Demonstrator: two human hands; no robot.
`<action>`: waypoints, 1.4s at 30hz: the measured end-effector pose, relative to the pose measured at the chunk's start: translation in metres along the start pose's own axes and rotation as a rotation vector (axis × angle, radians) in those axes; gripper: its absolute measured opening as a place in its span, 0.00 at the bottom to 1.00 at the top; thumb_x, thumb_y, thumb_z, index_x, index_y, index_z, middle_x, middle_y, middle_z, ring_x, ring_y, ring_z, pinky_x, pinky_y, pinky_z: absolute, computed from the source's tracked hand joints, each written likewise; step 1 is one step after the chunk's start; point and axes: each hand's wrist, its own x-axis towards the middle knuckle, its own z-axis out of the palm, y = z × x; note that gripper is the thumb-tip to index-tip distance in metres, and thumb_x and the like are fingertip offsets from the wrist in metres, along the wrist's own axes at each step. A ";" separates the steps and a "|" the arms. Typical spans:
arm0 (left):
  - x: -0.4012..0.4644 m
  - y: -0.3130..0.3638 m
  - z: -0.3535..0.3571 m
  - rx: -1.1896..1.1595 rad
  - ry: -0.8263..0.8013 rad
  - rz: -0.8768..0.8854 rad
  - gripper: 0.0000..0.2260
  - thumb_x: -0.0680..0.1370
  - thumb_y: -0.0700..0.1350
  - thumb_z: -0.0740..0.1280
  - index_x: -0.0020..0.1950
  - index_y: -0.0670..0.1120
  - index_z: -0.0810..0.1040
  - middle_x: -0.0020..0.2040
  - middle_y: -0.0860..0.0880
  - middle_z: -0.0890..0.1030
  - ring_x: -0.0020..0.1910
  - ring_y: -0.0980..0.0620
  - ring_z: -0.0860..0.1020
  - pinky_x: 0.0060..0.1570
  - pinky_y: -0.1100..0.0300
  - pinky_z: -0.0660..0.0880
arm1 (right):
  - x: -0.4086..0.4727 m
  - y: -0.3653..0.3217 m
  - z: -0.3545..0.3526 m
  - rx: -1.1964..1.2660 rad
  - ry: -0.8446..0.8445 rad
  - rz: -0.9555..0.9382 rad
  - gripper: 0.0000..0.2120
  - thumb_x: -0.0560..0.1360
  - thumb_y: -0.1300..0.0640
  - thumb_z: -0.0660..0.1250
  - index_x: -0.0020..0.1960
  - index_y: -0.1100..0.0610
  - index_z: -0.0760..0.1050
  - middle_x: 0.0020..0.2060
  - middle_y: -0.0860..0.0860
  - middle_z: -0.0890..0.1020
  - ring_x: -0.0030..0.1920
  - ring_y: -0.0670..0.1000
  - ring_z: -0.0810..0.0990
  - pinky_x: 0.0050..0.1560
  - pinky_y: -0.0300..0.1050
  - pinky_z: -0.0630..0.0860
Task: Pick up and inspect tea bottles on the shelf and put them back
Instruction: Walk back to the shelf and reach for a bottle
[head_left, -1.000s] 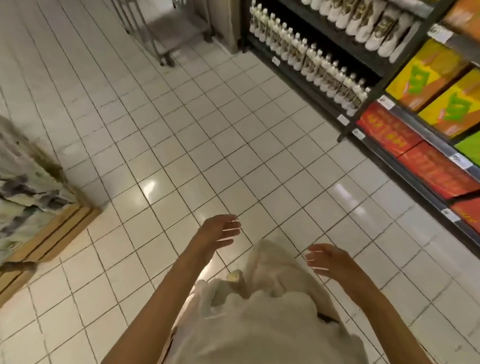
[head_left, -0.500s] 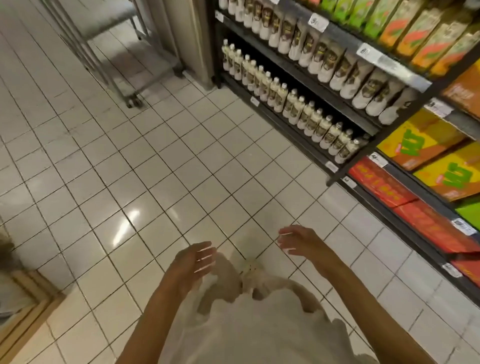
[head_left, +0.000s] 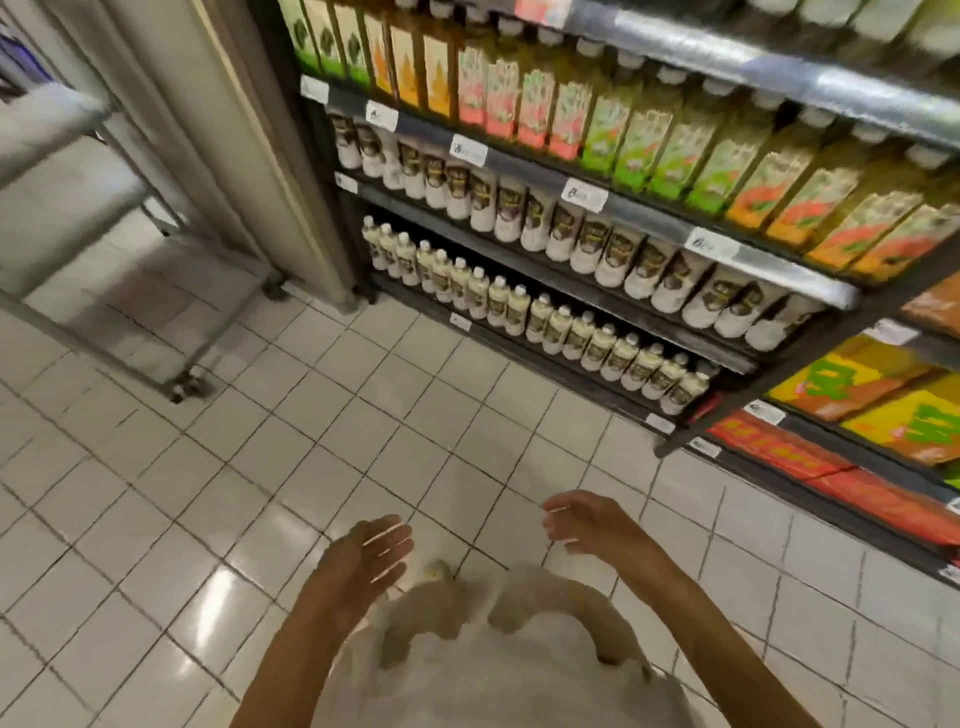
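Hovering empty, fingers relaxed: left hand (head_left: 366, 551), right hand (head_left: 584, 519); tea bottles (head_left: 623, 130) on shelf (head_left: 644, 208); trolley (head_left: 78, 218) left.

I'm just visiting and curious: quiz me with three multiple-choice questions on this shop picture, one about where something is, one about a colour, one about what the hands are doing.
1. Where does the row of small pale bottles stand?
A. on the lowest shelf of the bottle rack
B. on the floor tiles
C. on the metal trolley

2. What colour is the floor?
A. dark brown
B. white
C. blue

3. What are the two hands doing?
A. each grips a bottle
B. both press on a shelf
C. both are empty, held over the floor

Answers:
1. A, the row sits under the shelf of bigger white bottles.
2. B, the glossy tiles are white with dark joints.
3. C, the left hand and right hand have relaxed fingers and hold nothing.
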 end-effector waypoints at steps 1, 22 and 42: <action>0.011 0.025 0.008 0.057 -0.021 0.006 0.17 0.85 0.43 0.49 0.64 0.36 0.72 0.59 0.39 0.76 0.59 0.42 0.73 0.63 0.48 0.66 | 0.009 -0.011 -0.001 0.025 0.033 0.000 0.06 0.77 0.65 0.65 0.52 0.57 0.77 0.43 0.52 0.82 0.44 0.49 0.80 0.43 0.37 0.74; 0.144 0.417 0.338 0.640 -0.528 0.653 0.08 0.80 0.45 0.62 0.55 0.52 0.79 0.54 0.51 0.83 0.54 0.55 0.81 0.54 0.59 0.75 | 0.148 -0.341 -0.178 0.268 0.676 -0.749 0.12 0.77 0.67 0.65 0.55 0.54 0.75 0.47 0.53 0.81 0.45 0.53 0.81 0.43 0.30 0.76; 0.002 0.555 0.524 0.612 -0.757 1.473 0.26 0.79 0.41 0.65 0.75 0.47 0.60 0.73 0.49 0.66 0.71 0.55 0.65 0.65 0.64 0.63 | 0.056 -0.587 -0.252 -0.303 1.236 -1.422 0.20 0.77 0.60 0.67 0.67 0.59 0.69 0.61 0.50 0.75 0.64 0.46 0.72 0.63 0.41 0.71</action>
